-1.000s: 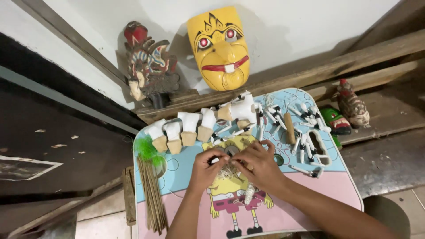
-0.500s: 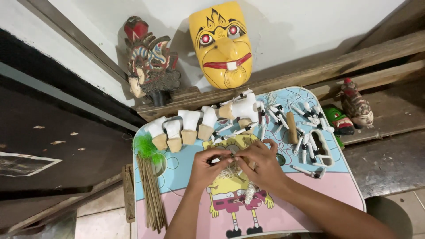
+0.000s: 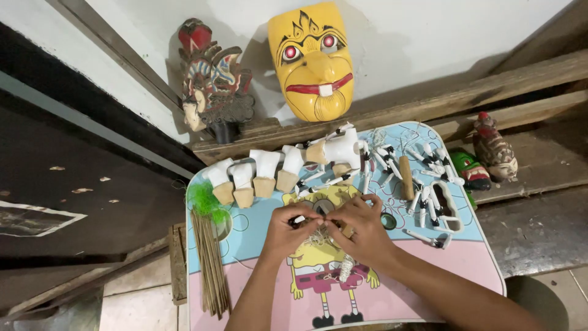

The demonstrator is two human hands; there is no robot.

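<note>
Over the middle of the cartoon-printed table top (image 3: 429, 270), my left hand (image 3: 288, 230) and right hand (image 3: 362, 233) meet, fingertips pinched together on a small puppet piece with thin string (image 3: 318, 234). It looks light, slight and easily snapped; the string is limp, so I judge a fingertip pinch close to the knot best.

A small craft workshop for masks and puppets. At top centre a painted yellow mask (image 3: 313, 61) leans on the white wall, a carved puppet head (image 3: 211, 86) beside it at upper left. The cartoon-printed surface (image 3: 429, 270) carries white unpainted puppet parts (image 3: 257, 175), with bamboo sticks (image 3: 211, 263) at lower left.
</note>
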